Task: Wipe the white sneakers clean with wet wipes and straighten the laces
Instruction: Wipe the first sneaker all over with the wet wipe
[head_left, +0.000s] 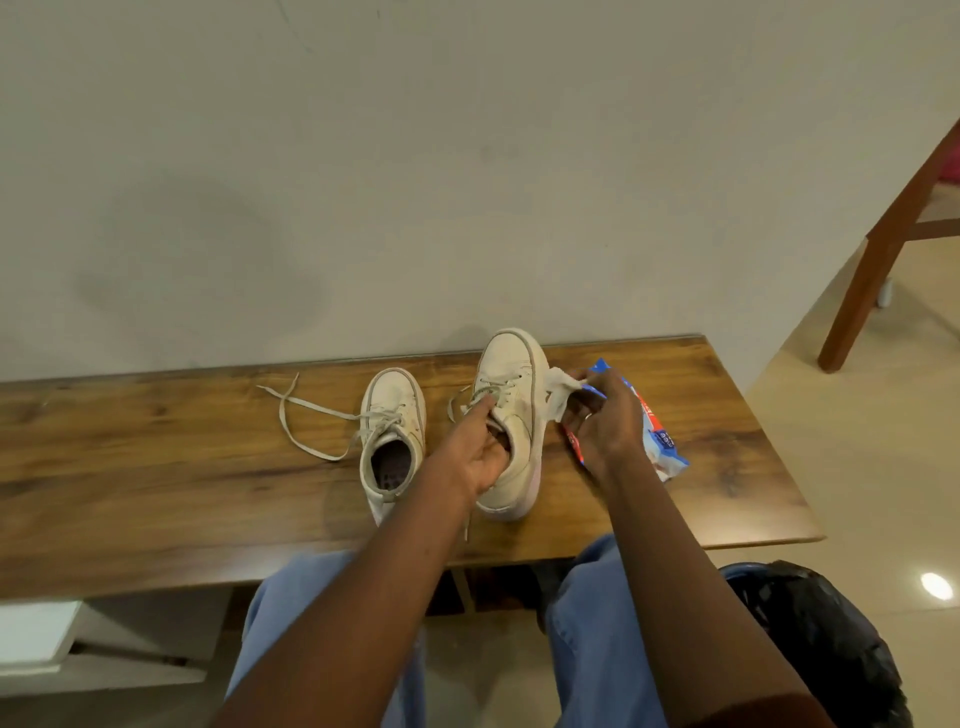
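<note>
On the table (156, 467), toward its right end, two white shoes are sitting toes to the wall. The held shoe (514, 415) is being gripped by the left hand (475, 452). The fingers are curled into its opening and one finger is being laid along the tongue lacing. The shoe is being tipped so its sole edge faces right. Heel is low near the table's front; contact with the top can't be told.

The wipe (561, 389) is being pinched by the right hand (605, 421), fingers closed on it. It's being held against the shoe's right side, at the sole edge.

The pack (662, 449) is lying on the table under and behind the right hand, just beside the held shoe. Whether it's being touched can't be told.

The free shoe (392, 400) is standing upright just left of the held one, clear of both hands. Its laces (282, 415) are lying untied, trailing left across the table.

A bin (821, 639) with a black liner is standing on the floor by the right knee. A chair leg (875, 260) is showing at top right.
</note>
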